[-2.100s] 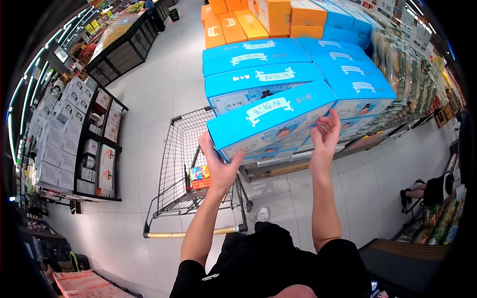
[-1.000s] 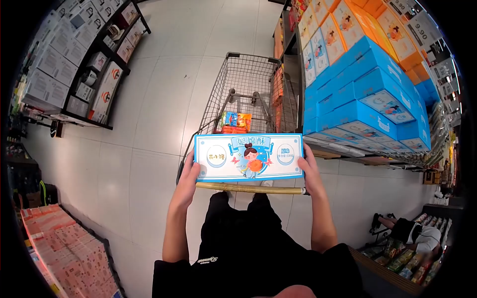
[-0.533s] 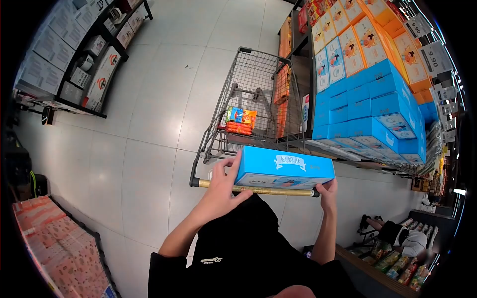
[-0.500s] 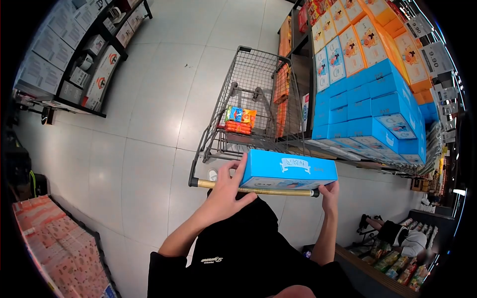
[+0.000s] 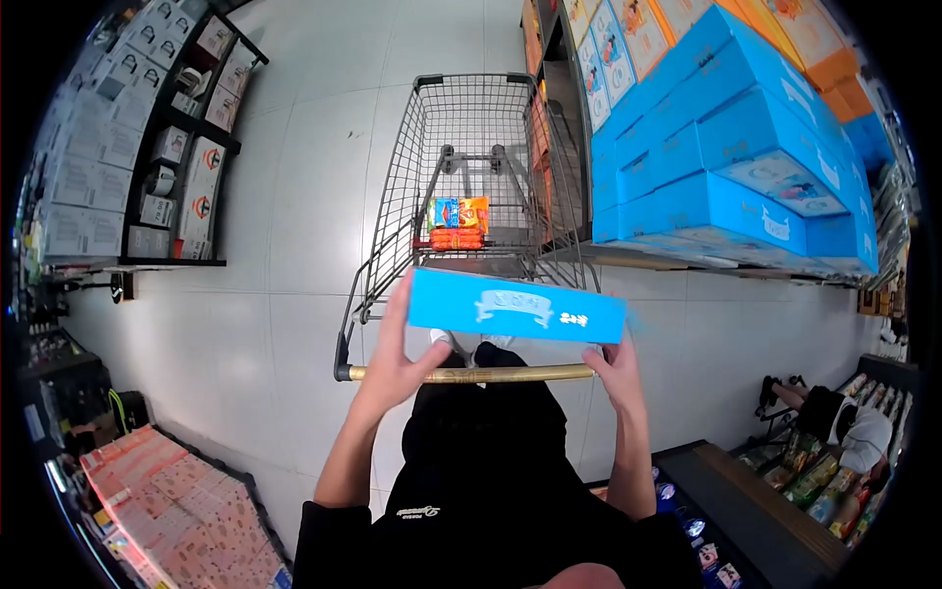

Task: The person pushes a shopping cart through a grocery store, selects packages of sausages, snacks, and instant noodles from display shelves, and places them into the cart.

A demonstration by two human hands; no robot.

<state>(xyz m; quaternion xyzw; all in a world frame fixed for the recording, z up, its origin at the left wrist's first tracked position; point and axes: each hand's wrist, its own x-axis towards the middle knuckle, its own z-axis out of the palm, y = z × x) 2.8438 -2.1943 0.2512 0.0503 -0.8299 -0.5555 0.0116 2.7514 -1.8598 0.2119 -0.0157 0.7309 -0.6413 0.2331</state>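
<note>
A long blue box (image 5: 518,305) with a pale label on its upward side is held level between my two hands. At its left end is my left hand (image 5: 397,344), thumb along the near edge and fingers behind the end. My right hand (image 5: 617,358) grips the right end, thumb at the bottom corner. The box hangs above the near part of a wire shopping cart (image 5: 469,88), just beyond the cart's gold handle (image 5: 476,374). Inside the cart lie colourful snack packs (image 5: 458,213) and orange-red packs (image 5: 457,239).
Stacked blue boxes (image 5: 677,177) and orange boxes (image 5: 805,34) fill the display at right. A shelf of white boxes (image 5: 88,187) stands left, pink patterned boxes (image 5: 191,510) lower left. Another person (image 5: 834,422) is at the lower right near packaged goods.
The box left the blue stack earlier and came over the cart; since half a second ago it has shifted left and rolled, showing another side. The view has turned and the cart appears straighter.
</note>
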